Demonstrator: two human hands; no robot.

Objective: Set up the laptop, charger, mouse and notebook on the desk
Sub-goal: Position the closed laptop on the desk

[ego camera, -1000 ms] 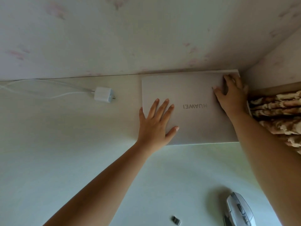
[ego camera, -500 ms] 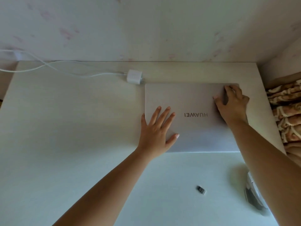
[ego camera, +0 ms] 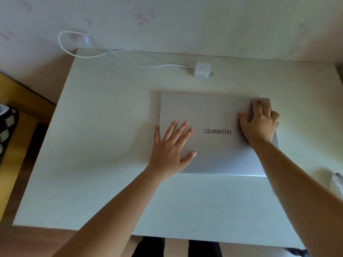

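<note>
At the near edge, dark trouser legs (ego camera: 176, 247) are being shown below the desk (ego camera: 92, 145), and both forearms are being stretched forward over its white top. At the right edge a blurred white object (ego camera: 336, 179) is being cut off by the frame; what it is cannot be told. Further in, the closed laptop (ego camera: 213, 112) is being kept flat on the desk, right of centre, its logo upside down to the camera. The left hand (ego camera: 170, 149) is being laid flat on the lid's left part, fingers straight and spread, grasping nothing. The right hand (ego camera: 259, 123) is being rested at the lid's far right corner with fingers bent, fingertips pressed on the lid. Beyond the laptop and apart from it, the charger (ego camera: 202, 69) is being left on the desk, its cable (ego camera: 111, 51) looped off towards the wall (ego camera: 204, 21).
</note>
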